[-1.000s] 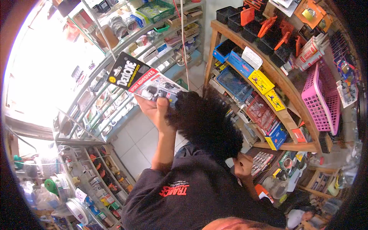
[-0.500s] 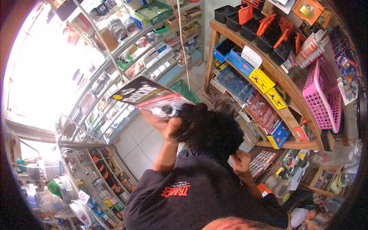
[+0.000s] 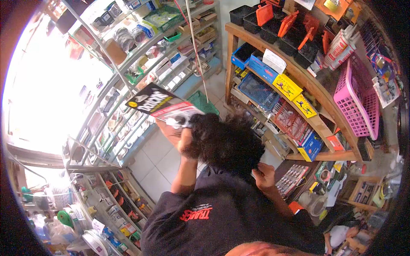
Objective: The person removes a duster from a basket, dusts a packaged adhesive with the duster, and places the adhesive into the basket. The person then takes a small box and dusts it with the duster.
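Observation:
My left hand (image 3: 182, 138) grips the lower edge of a printed package (image 3: 154, 102), black with yellow and red bands, white lettering and a picture of a pale metallic thing. The thumb is on the near side, and the package is tilted in the air. Dark curly hair (image 3: 228, 143) lies between my hands and overlaps the package's right edge. Beside the hair's lower right edge is my right hand (image 3: 265, 176), with its fingers curled closed. What they hold, if anything, is hidden. Below spreads a black shirt (image 3: 247, 217) with red lettering.
Stocked shelves (image 3: 171, 55) run along the left and back. To the right, a wooden rack (image 3: 294, 40) carries black bins, yellow boxes and a pink basket (image 3: 354, 100). A green basket (image 3: 203, 102) sits on the tiled floor (image 3: 158, 160). Another person (image 3: 339, 237) is at lower right.
The package has turned a little and shows more sharply, still in my left hand. My right hand stays curled near the hair. The surroundings have shifted slightly left in view.

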Tool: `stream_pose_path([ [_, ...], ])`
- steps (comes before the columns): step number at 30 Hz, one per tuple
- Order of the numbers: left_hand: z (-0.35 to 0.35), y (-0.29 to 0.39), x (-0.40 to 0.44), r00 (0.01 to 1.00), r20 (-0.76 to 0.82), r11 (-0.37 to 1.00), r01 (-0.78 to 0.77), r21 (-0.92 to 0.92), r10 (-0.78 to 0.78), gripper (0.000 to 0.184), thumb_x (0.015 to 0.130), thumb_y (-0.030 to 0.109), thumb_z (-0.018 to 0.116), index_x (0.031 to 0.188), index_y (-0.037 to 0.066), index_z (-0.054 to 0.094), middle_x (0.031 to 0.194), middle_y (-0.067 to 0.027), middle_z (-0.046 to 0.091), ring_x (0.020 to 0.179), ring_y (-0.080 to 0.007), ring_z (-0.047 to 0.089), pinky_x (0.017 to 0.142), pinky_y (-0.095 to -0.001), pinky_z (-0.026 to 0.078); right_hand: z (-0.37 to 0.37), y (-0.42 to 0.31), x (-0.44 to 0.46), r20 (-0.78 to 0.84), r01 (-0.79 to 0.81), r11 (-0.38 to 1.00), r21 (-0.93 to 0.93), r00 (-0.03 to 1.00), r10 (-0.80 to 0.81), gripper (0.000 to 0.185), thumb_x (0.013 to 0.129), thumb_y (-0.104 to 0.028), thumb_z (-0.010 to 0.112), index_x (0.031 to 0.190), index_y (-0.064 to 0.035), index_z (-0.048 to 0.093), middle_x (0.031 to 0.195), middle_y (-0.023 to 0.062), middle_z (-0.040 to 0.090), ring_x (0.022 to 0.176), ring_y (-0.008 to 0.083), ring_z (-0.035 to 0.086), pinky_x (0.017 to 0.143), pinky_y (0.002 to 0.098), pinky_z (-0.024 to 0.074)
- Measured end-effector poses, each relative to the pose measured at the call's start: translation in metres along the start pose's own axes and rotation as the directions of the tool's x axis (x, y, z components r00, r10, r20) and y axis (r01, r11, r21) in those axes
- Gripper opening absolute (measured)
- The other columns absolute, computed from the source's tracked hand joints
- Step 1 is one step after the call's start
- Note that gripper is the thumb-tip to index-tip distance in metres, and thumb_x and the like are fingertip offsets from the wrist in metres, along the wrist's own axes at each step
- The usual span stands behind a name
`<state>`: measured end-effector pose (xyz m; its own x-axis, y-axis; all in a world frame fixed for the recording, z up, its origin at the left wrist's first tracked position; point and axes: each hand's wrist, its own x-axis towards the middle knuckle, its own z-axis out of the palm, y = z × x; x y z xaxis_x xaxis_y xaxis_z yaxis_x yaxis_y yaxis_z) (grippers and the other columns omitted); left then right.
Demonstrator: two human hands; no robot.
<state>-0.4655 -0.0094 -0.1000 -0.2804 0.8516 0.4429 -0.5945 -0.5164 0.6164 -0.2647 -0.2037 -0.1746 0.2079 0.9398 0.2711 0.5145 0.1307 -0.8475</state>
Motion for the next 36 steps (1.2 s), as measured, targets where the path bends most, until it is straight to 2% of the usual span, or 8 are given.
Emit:
stream_pose_path([
  [2,0.005,0.008,0.01,0.999,0.015,1.0,-0.031,0.004,0.031,0.063,0.086,0.02,0.059,0.136,0.007,0.022,0.105,-0.0165,0.052,0.079,-0.026,0.059,0.067,-0.0402,0.053,0.013,0.012,0.002,-0.126,0.126,0.992,-0.004,0.984,-0.126,0.019,0.071,-0.004,0.063,0.066,0.0002,0.045,0.058,0.0127,0.043,0.05,0.0269,0.046,0.047,0.0361,0.0321],
  [6,0.017,0.009,0.004,0.999,0.021,0.997,-0.039,0.073,0.038,0.07,0.085,0.017,0.059,0.139,0.007,0.017,0.109,-0.0152,0.05,0.078,-0.0237,0.058,0.067,-0.0372,0.052,0.001,0.02,-0.008,0.104,-0.178,0.984,0.024,0.979,0.175,0.011,0.075,-0.011,0.062,0.081,-0.002,0.06,0.067,0.0178,0.056,0.064,0.0374,0.057,0.056,0.0371,0.0434],
  [10,0.015,0.003,0.002,0.999,-0.005,0.955,-0.041,0.293,0.044,0.059,0.086,0.017,0.058,0.134,0.006,0.025,0.101,-0.0158,0.052,0.077,-0.0244,0.058,0.066,-0.037,0.052,0.001,0.028,-0.007,0.145,-0.125,0.99,-0.066,0.98,0.134,0.011,0.075,-0.012,0.061,0.078,-0.0013,0.059,0.065,0.0179,0.053,0.06,0.0373,0.053,0.053,0.0373,0.0403],
  [12,0.023,0.018,0.003,0.991,-0.029,0.987,0.125,-0.104,-0.129,0.051,0.088,0.022,0.054,0.129,0.006,0.028,0.093,-0.0191,0.054,0.076,-0.0291,0.059,0.064,-0.0414,0.053,0.001,0.027,-0.001,0.146,-0.072,0.997,0.015,0.987,0.069,0.012,0.075,-0.012,0.062,0.077,-0.0004,0.058,0.063,0.0178,0.052,0.057,0.0367,0.051,0.051,0.0378,0.0382],
  [19,0.027,0.013,-0.011,0.976,0.111,0.982,0.179,0.066,-0.185,0.076,0.075,0.011,0.069,0.132,0.005,0.02,0.106,-0.0164,0.054,0.085,-0.0231,0.061,0.069,-0.0329,0.054,0.003,0.012,0.005,0.041,-0.02,0.998,0.064,0.999,0.018,0.012,0.073,-0.011,0.061,0.075,0.0001,0.057,0.06,0.0179,0.05,0.054,0.0354,0.051,0.049,0.0393,0.0373],
  [24,0.012,0.021,-0.013,0.937,0.141,0.849,0.35,-0.397,-0.32,0.066,0.077,0.023,0.069,0.126,0.002,0.031,0.112,-0.0193,0.052,0.092,-0.0303,0.057,0.078,-0.0458,0.05,0.003,0.026,-0.005,0.092,-0.067,0.998,0.009,0.994,0.066,0.021,0.068,-0.011,0.065,0.061,-0.0011,0.048,0.056,0.0167,0.045,0.05,0.0345,0.047,0.047,0.0391,0.0341],
  [28,0.002,0.023,-0.018,0.883,0.177,0.858,0.465,-0.217,-0.434,0.06,0.078,0.027,0.068,0.125,0.004,0.037,0.115,-0.0151,0.051,0.098,-0.0298,0.051,0.083,-0.0446,0.045,-0.007,0.019,-0.002,0.142,-0.087,0.996,0.009,0.986,0.085,0.028,0.066,-0.011,0.065,0.056,-0.0022,0.041,0.055,0.0159,0.042,0.049,0.0342,0.044,0.045,0.0387,0.0312],
  [36,-0.01,0.008,0.002,0.979,0.19,0.997,0.074,-0.017,-0.07,0.067,0.078,0.024,0.068,0.131,0.007,0.03,0.109,-0.0183,0.051,0.09,-0.03,0.056,0.074,-0.0431,0.049,0.001,0.01,-0.003,0.045,-0.054,0.994,0.091,0.998,0.05,0.026,0.074,-0.01,0.063,0.059,-0.0021,0.043,0.055,0.0111,0.044,0.048,0.0286,0.044,0.044,0.0369,0.03],
])
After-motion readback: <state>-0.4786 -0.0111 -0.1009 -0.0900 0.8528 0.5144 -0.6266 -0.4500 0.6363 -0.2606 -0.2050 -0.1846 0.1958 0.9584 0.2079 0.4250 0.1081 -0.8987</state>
